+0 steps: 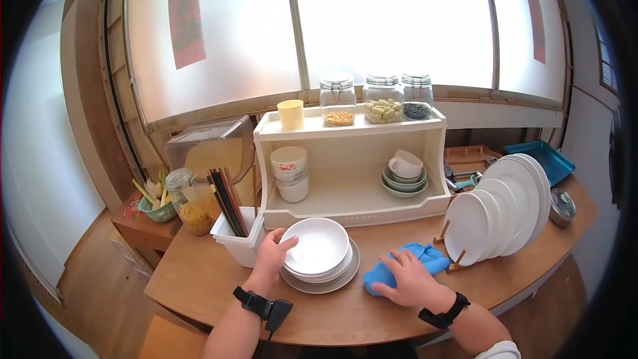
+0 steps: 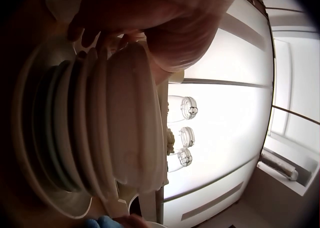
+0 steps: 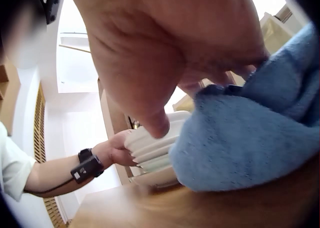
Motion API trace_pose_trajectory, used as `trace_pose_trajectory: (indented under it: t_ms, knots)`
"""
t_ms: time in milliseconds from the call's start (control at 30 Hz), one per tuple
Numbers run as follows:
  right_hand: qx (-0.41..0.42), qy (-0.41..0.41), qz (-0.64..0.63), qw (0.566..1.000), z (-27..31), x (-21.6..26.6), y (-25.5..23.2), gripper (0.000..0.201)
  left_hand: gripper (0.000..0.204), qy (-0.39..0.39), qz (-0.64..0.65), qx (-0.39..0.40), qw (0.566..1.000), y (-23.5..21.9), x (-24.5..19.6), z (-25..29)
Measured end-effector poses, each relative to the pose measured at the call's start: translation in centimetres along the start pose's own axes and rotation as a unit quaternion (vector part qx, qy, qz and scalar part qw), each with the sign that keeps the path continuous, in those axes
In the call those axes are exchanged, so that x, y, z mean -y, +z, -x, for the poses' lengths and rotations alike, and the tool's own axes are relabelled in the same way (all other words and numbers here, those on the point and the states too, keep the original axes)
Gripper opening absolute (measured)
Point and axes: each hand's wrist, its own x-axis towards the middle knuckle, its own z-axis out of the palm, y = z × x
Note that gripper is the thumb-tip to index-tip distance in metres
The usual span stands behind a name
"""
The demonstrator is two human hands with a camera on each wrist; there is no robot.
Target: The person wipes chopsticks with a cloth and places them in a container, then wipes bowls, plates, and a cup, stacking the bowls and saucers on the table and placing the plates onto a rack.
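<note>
A stack of white bowls [image 1: 314,246] sits on a grey-rimmed plate [image 1: 352,278] at the table's front middle. At its left side, my left hand [image 1: 269,256] holds the top bowl, thumb over the rim and fingers along the outer wall. The left wrist view shows the stacked bowls [image 2: 132,118] edge-on, with that hand [image 2: 165,23] at their rims. My right hand [image 1: 412,282] rests on a crumpled blue cloth [image 1: 428,258], its fingers spread and relaxed. In the right wrist view, the thumb stands apart from the cloth [image 3: 245,138], and the fingertips are partly hidden behind its folds.
White plates [image 1: 465,229] stand in a wooden rack at the right. Behind the bowls is a white shelf [image 1: 352,216] with cups, bowls and glass jars [image 1: 383,100]. A white chopstick holder [image 1: 236,239] stands close to my left hand. The wooden table's front edge [image 1: 319,339] curves nearby.
</note>
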Motion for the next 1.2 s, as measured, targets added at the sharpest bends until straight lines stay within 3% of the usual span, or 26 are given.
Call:
trace_pose_trajectory:
  t_ms: [33, 100, 167, 233, 267, 300, 367, 467, 600, 700, 800, 867, 900, 933, 967, 1000, 1067, 1133, 1200]
  knots:
    - [0.048, 0.022, 0.021, 0.998, 0.8, -0.4, 0.0, 0.063, 0.051, 0.003, -0.004, 0.006, 1.0, 0.1, 0.2, -0.7]
    - [0.08, 0.047, 0.037, 0.995, 2.1, 0.1, -0.8, 0.065, 0.04, -0.064, 0.074, 0.074, 0.992, -0.4, 1.0, -2.3]
    - [0.116, 0.071, 0.049, 0.989, 3.0, 0.9, -2.1, 0.067, 0.036, -0.06, 0.073, 0.078, 0.993, -0.2, 1.5, -2.9]
    - [0.194, 0.038, 0.053, 0.979, 3.6, 1.4, -3.1, 0.07, 0.037, -0.044, 0.065, 0.08, 0.994, -0.2, 1.8, -2.9]
    - [0.191, 0.018, 0.05, 0.98, 4.0, 1.5, -3.3, 0.07, 0.038, 0.024, 0.02, 0.073, 0.997, -0.2, 2.1, -3.0]
    - [0.19, 0.021, 0.048, 0.98, 4.4, 1.5, -3.4, 0.07, 0.038, 0.024, 0.018, 0.075, 0.997, -0.1, 2.0, -3.1]
    - [0.148, -0.017, 0.029, 0.988, 5.4, 1.6, -3.3, 0.072, 0.036, 0.146, -0.147, 0.014, 0.978, 0.0, 1.8, -3.0]
    - [0.096, -0.061, 0.0, 0.994, 6.3, 1.2, -3.8, 0.072, 0.029, 0.128, -0.158, 0.018, 0.979, 0.5, 1.3, -3.0]
    - [0.092, -0.048, -0.06, 0.993, 7.5, 0.2, -4.3, 0.069, 0.022, 0.12, -0.189, 0.026, 0.974, 0.8, 1.2, -3.5]
    - [0.037, -0.019, -0.134, 0.99, 8.1, -0.8, -3.0, 0.064, 0.019, 0.12, -0.212, -0.005, 0.97, 1.2, 0.6, -3.5]
    - [0.008, 0.047, -0.174, 0.984, 8.1, -1.0, -2.5, 0.059, 0.019, 0.145, -0.137, -0.015, 0.98, 1.4, -1.0, -2.7]
    - [-0.05, 0.108, -0.254, 0.96, 7.6, -0.5, -3.1, 0.052, 0.02, 0.132, 0.005, 0.014, 0.991, 2.1, -3.2, -0.9]
    - [-0.05, 0.107, -0.255, 0.96, 7.5, -0.4, -3.0, 0.052, 0.02, 0.133, 0.004, 0.014, 0.991, 2.1, -3.4, -0.2]
    - [-0.078, 0.182, -0.394, 0.898, 7.4, -0.2, -2.8, 0.053, 0.022, 0.185, 0.002, 0.009, 0.983, 2.0, -3.4, 0.3]
    - [-0.102, 0.252, -0.522, 0.809, 7.3, 0.0, -2.7, 0.054, 0.023, 0.235, 0.001, 0.005, 0.972, 2.1, -3.6, 0.9]
    - [-0.103, 0.253, -0.522, 0.808, 7.0, 0.2, -2.7, 0.054, 0.023, 0.235, 0.0, 0.005, 0.972, 2.6, -4.2, 2.5]
    - [-0.185, 0.167, -0.651, 0.717, 6.1, 1.1, -2.7, 0.061, 0.023, 0.309, 0.02, 0.008, 0.951, 4.6, -5.6, 7.2]
    - [-0.181, 0.127, -0.64, 0.736, 5.3, 2.5, -1.6, 0.066, 0.022, 0.323, -0.007, 0.072, 0.944, 6.3, -4.1, 12.2]
    - [-0.173, 0.086, -0.626, 0.755, 4.7, 3.7, -0.7, 0.072, 0.031, 0.417, 0.019, 0.223, 0.881, 7.9, -2.0, 15.6]
